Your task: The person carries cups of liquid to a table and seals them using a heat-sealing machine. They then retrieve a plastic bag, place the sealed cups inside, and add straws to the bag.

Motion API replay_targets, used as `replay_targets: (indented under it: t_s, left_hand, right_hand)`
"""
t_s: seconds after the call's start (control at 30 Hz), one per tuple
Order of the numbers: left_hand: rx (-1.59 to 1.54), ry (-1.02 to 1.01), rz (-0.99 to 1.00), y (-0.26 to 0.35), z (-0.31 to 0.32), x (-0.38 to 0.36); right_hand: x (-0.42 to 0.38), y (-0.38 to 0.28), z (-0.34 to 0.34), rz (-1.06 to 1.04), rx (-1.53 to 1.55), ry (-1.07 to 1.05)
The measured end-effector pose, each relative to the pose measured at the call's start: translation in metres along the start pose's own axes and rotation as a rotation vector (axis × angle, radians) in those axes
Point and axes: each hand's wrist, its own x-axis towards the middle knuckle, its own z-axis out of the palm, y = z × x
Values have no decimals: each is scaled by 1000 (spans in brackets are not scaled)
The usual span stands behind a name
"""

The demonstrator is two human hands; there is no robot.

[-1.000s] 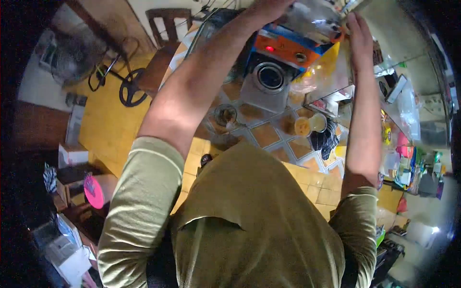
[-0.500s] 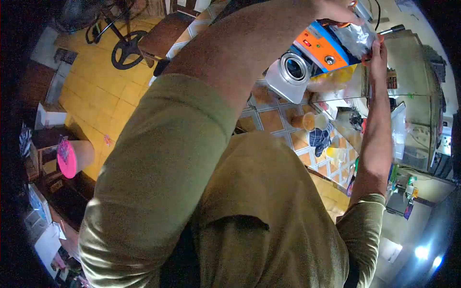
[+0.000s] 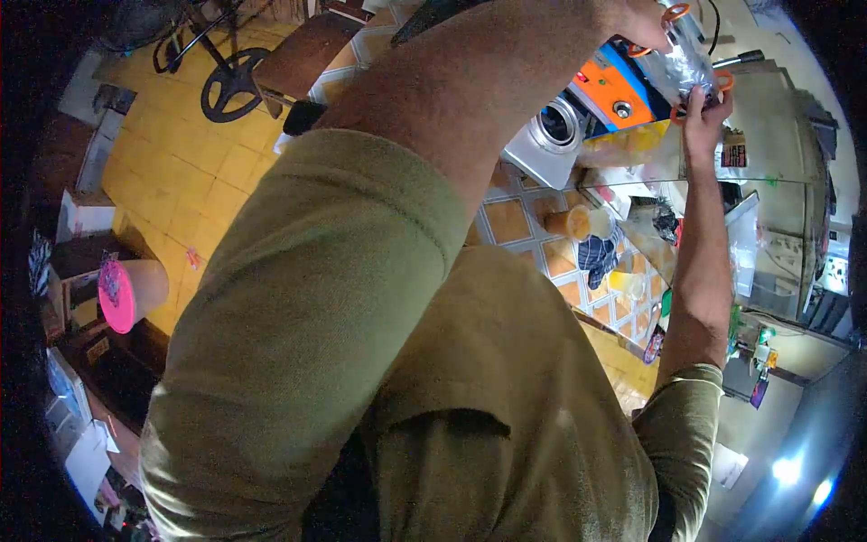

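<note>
At the top right stands a machine with an orange and blue front panel (image 3: 617, 90), a knob and a black-handled lever (image 3: 741, 59). A round metal ring on a silver plate (image 3: 545, 155) juts from its front. Over the machine's top is a crinkled clear plastic piece (image 3: 684, 65) with orange loop-shaped parts at its corners. My left hand (image 3: 639, 23) grips its upper left side, fingers partly hidden. My right hand (image 3: 706, 125) is closed on its lower right corner, by an orange loop (image 3: 725, 81).
Below the machine, a tiled counter (image 3: 506, 221) bears a brown-filled cup (image 3: 569, 222), a dark checked cloth (image 3: 596, 257) and a yellow container (image 3: 625, 284). A glass case (image 3: 768, 212) stands at the right. On the yellow floor are a pink-lidded bucket (image 3: 122, 296) and a black wheel-shaped base (image 3: 235, 86).
My right hand has shifted lower, and its fingers now show over the front of the clear plastic piece. My left hand has moved slightly left. More of the orange loops is visible.
</note>
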Motion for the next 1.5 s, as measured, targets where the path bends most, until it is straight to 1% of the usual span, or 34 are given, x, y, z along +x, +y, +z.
replay_targets:
  t_s: [0.07,0.1,0.13,0.17,0.2,0.27,0.33,0.37,0.5,0.57,0.6,0.63,0.7,0.73,0.8,0.87,0.93,0.97,1.0,1.03,1.1,1.2,1.27,1.3,1.33,1.37,1.4,1.47,1.5]
  left_hand:
    - [15,83,62,1,1,-6]
    - [15,83,60,2,0,-10]
    - [-21,38,73,4,-4,-14]
    - [-57,-7,87,5,-6,-16]
    - [-60,-7,86,3,-4,-17]
    - [52,86,160,-1,-2,-19]
    - [87,51,169,6,-10,-28]
    - [122,14,178,8,-13,-31]
    - [206,49,209,-5,-1,-16]
    - [243,50,74,2,-4,-23]
    - [242,50,74,1,-3,-20]
    - [289,49,83,0,-1,-16]
    - [333,48,92,2,-1,-16]
    - [390,10,128,3,-3,-17]
    - [446,-28,163,6,-9,-21]
    - [474,-53,229,5,-11,-24]
    - [503,-40,243,-6,0,-11]
    - [534,-25,257,-12,5,-3]
    - [533,-26,255,-11,4,-4]
    - [558,-29,235,-9,4,-4]
    - [583,-32,214,-7,5,-8]
    - [548,26,238,-10,4,-17]
    - [678,17,236,-13,9,-10]
    - [678,16,236,-19,17,1]
    - [516,9,251,-30,27,17]
    - [354,2,264,-36,33,25]
    - [354,0,262,-34,31,20]
    - [745,2,223,-24,21,2]
    - [744,0,223,-22,19,-4]
  right_hand:
    - [0,1,-3,21,1,-13]
    - [-2,-3,-4,33,1,-20]
    - [-4,-8,-4,44,0,-27]
    - [-5,-12,-5,54,62,-38]
    - [-6,-18,-6,64,123,-50]
    - [-2,-17,-10,49,108,-78]
    - [0,-26,-10,31,95,-104]
    - [-2,-31,-10,39,62,-84]
    - [-1,-30,-12,61,-14,-86]
    - [-3,-35,-11,48,-14,-87]
    - [-4,-40,-11,36,-13,-87]
    - [-5,-44,-10,37,-14,-87]
    - [-5,-49,-10,47,-181,-91]
    - [-5,-43,-9,48,-182,-92]
    - [-4,-36,-7,-79,-192,-76]
    - [-7,-38,-6,-68,-206,-73]
    - [-8,-39,-5,-57,-221,-69]
    - [-8,-36,-3,-94,-255,-46]
    - [-9,-35,-2,-131,-288,-24]
    - [-10,-34,-1,-130,-288,-26]
    - [-11,-28,0,-151,-385,13]
    - [-11,-18,-2,-155,-437,-37]
    - [-14,-13,0,-154,-447,-5]
    - [-15,-16,2,-154,-456,27]
    - [-17,-21,4,-153,-455,27]
    - [-19,-29,5,-98,-515,24]
    - [-20,-36,5,-44,-574,19]
    - [-18,-42,2,-70,-574,-21]
    - [-17,-37,2,-83,-575,-41]
